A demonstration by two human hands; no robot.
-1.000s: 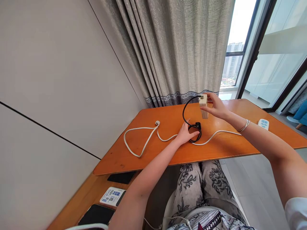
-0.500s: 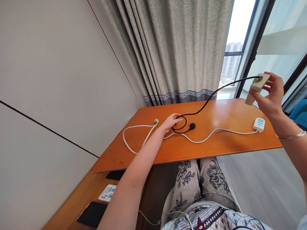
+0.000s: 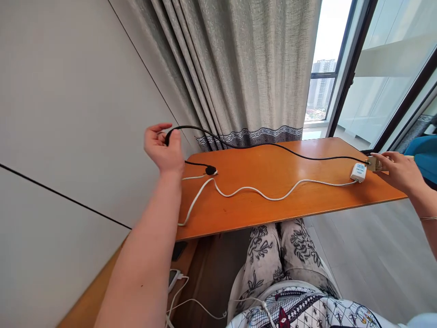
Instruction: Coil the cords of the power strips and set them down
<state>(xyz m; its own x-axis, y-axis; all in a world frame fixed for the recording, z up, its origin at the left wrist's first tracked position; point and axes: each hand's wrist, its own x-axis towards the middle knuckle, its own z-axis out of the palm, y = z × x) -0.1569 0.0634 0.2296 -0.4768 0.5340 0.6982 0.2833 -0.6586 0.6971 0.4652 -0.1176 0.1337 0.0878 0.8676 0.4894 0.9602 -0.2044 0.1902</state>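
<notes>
We see the left hand pinching the black cord, which runs lengthwise rightward from those fingers to the beige block the right hand grips, its black plug below-right, nearer the left fingers.

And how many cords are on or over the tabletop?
2: a black cord between left hand and right hand, a white cord on the tabletop; more may be hidden.

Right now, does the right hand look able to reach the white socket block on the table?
Likely yes: the white socket block lies close, though the beige block in the right hand could hinder it.
</notes>
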